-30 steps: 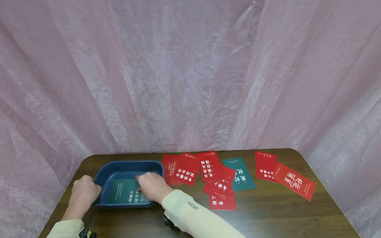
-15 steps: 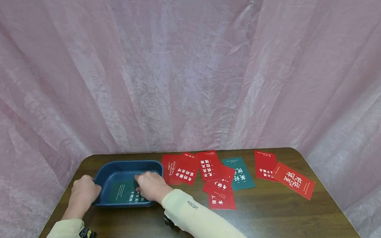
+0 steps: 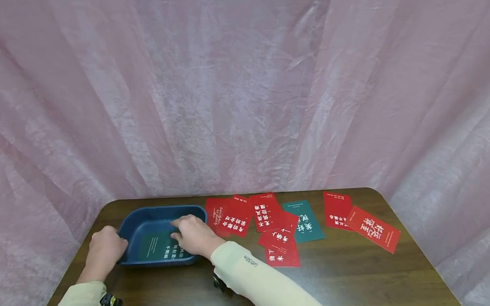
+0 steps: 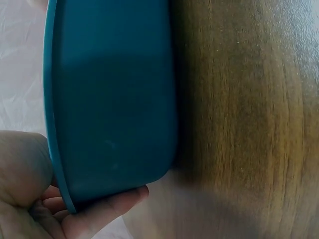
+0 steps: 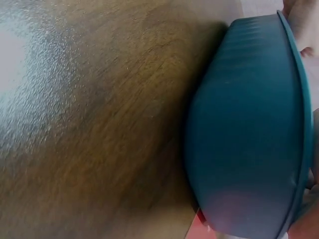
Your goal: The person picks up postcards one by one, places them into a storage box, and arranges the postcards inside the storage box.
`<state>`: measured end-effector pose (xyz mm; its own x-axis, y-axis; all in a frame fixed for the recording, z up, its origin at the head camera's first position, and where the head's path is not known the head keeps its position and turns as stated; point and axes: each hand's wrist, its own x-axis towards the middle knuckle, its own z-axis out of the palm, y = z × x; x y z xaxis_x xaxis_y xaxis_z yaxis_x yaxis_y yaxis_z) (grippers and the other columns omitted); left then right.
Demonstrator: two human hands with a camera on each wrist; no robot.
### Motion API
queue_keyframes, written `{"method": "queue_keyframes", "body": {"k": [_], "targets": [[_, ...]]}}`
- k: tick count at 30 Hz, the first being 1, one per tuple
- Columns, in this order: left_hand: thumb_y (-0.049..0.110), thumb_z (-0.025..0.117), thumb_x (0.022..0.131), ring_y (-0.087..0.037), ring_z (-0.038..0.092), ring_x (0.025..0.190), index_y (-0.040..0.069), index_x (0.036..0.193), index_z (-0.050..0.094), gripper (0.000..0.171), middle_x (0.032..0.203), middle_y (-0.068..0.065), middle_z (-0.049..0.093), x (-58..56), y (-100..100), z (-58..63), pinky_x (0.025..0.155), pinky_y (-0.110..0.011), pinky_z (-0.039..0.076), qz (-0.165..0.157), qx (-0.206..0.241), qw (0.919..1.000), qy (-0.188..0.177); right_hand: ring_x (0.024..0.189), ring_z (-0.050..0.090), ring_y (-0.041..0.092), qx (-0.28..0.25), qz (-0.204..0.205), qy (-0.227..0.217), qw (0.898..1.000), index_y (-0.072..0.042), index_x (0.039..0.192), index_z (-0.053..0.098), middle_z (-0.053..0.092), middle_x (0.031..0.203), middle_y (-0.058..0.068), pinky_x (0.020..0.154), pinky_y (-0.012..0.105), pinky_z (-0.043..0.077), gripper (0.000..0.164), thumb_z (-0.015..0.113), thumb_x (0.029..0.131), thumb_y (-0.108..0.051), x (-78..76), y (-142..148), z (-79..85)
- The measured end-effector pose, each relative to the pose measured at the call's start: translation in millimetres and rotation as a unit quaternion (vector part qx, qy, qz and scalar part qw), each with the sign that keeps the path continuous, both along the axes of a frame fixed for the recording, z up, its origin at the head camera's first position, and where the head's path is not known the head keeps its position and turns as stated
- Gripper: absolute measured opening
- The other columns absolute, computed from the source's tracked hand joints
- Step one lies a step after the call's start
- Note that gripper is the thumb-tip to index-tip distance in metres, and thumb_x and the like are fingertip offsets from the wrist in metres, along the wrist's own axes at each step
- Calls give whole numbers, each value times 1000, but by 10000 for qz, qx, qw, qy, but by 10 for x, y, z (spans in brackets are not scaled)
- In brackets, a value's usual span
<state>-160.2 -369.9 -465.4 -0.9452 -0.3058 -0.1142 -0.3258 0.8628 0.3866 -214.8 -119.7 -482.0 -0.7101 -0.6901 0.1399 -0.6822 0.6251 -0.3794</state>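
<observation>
While gripping the blue basin (image 3: 166,214) at ten o'clock on the table (image 3: 346,275) with the left hand (image 3: 106,250), cannot tell the hold of the right hand (image 3: 193,236); could crumple red cards (image 3: 237,216) by sliding it toward three o'clock.

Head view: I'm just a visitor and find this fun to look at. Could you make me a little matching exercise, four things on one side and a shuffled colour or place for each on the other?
Things:
1. Tray
2. Left hand
3. Right hand
4. Curtain

Descriptions:
A. Reaches over the tray's right end
B. Pink, behind the table
C. Grips the tray's left end
D. Blue, with a green card inside

Right pairs: 1-D, 2-C, 3-A, 4-B.
</observation>
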Motion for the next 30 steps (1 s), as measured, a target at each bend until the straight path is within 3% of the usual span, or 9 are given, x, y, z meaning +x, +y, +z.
{"method": "queue_keyframes", "body": {"k": [3, 8, 14, 21, 25, 30], "targets": [[10, 49, 79, -25, 49, 58, -6, 78, 57, 18, 67, -14, 53, 7, 5, 11, 49, -37, 43, 88, 24, 9999, -112, 114, 44, 3, -206, 13, -83, 9998, -22, 131, 53, 52, 126, -12, 88, 17, 36, 46, 59, 88, -38, -1, 69, 35], [10, 49, 79, -25, 47, 56, -3, 72, 56, 16, 64, -12, 50, 10, 10, 6, 48, -36, 42, 62, 19, 9999, -88, 114, 45, 5, -629, -131, 19, 9979, -18, 129, 55, 53, 124, -8, 90, 17, 35, 45, 60, 88, -36, -135, 371, 120], [10, 48, 80, -24, 46, 55, 0, 68, 55, 17, 63, -10, 49, 8, 25, -13, 47, -36, 42, -8, 38, 10000, 10, 115, 46, 15, -857, -991, 358, 9907, -13, 125, 57, 55, 123, -1, 95, 24, 33, 41, 62, 88, -29, -420, 1088, 190], [10, 48, 78, -24, 46, 55, 5, 61, 49, 18, 60, -8, 48, 18, 18, 1, 47, -36, 41, -91, -76, 9999, 103, 112, 50, 20, -1195, -2432, 648, 9604, -11, 116, 62, 59, 115, 3, 94, 32, 37, 33, 64, 86, -26, -609, 2072, 284], [10, 47, 79, -24, 47, 56, 3, 64, 52, 17, 61, -9, 49, 17, 19, 18, 48, -36, 42, -56, -27, 10000, 34, 110, 51, 23, -1279, -3034, 690, 9417, -11, 115, 62, 59, 115, 5, 91, 36, 39, 34, 65, 85, -27, -601, 2530, 309], [9, 48, 79, -23, 46, 56, 3, 63, 52, 18, 61, -8, 48, 8, 15, 15, 48, -35, 41, -19, 12, 10000, 29, 99, 54, 25, -1086, -3578, 497, 9261, -9, 104, 64, 60, 103, 7, 83, 40, 42, 28, 67, 82, -25, -527, 2931, 272]]}}
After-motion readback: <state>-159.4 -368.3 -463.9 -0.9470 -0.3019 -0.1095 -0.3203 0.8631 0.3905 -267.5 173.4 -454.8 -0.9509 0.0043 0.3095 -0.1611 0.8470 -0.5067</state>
